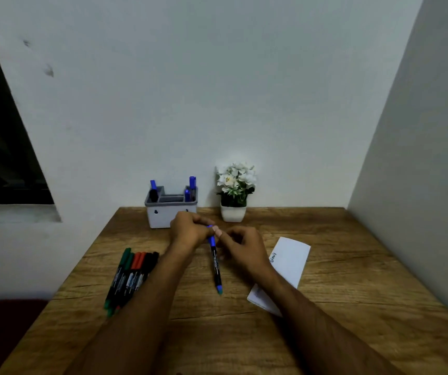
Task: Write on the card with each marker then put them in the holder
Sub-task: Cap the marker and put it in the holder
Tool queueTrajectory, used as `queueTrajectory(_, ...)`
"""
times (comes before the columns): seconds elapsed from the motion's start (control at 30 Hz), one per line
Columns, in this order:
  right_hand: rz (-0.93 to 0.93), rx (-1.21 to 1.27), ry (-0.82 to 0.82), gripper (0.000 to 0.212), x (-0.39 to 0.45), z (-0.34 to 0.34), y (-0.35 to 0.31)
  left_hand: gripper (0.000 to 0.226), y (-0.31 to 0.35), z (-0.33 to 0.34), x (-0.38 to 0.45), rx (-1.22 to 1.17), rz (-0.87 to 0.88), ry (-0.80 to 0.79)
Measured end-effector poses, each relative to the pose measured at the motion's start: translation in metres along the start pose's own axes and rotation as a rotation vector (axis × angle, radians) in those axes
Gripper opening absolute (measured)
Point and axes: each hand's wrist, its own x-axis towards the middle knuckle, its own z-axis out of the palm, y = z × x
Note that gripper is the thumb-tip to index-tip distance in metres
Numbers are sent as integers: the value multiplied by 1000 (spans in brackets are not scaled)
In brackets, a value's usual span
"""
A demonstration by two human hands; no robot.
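Just below the middle of the frame, the blue marker (215, 262) hangs over the table (325, 307), its long axis running from the capped end at the hands down toward the viewer. The left hand (189, 230) makes a closed grip on the cap end; the right hand (240, 246) pinches the barrel just beside it. The card (290, 262) lies right of the right hand, the nearer one. The holder (163, 215) stands behind the left.

Lighting: dim, flat, cool cast; no clear source visible. Shadows: soft, faint under forearms on table (325, 266). Glare: none. Sharpness: soft overall, compression smear on wall (217, 90). Wide-angle distortion: strong at edges, window (3, 136) and side wall lines slanting. Window area near black.
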Motion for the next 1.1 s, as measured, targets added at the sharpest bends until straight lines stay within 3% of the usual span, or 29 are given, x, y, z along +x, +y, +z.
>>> queueTrajectory(0.2, 159, 70, -126, 12, -13, -20, 3, 10, 12, 28, -8, -398, -158, 25)
queueTrajectory(0.3, 204, 67, -94, 21, -14, -28, 3, 8, 16, 39, -12, -529, -209, -32)
queueTrajectory(0.53, 245, 6, -59, 37, -9, -41, -9, 4, 23, 51, -15, -803, -334, -4)
queueTrajectory(0.67, 355, 87, -150, 40, -17, -61, -4, 4, 22, 30, 0, -909, -356, 206)
queueTrajectory(0.77, 340, 99, -97, 35, -24, -74, 8, 9, 10, 22, 11, -558, -225, 190)
queueTrajectory(0.87, 314, 163, -25, 29, -22, -77, 11, 23, -1, 43, 1, -33, 84, 116)
queueTrajectory(0.93, 328, 244, 10, 25, -22, -80, 10, 28, -9, 53, -3, 142, 248, 71)
queueTrajectory(1.1, 359, 418, 54, 22, -29, -96, 11, 27, -22, 64, -9, 527, 401, 11)
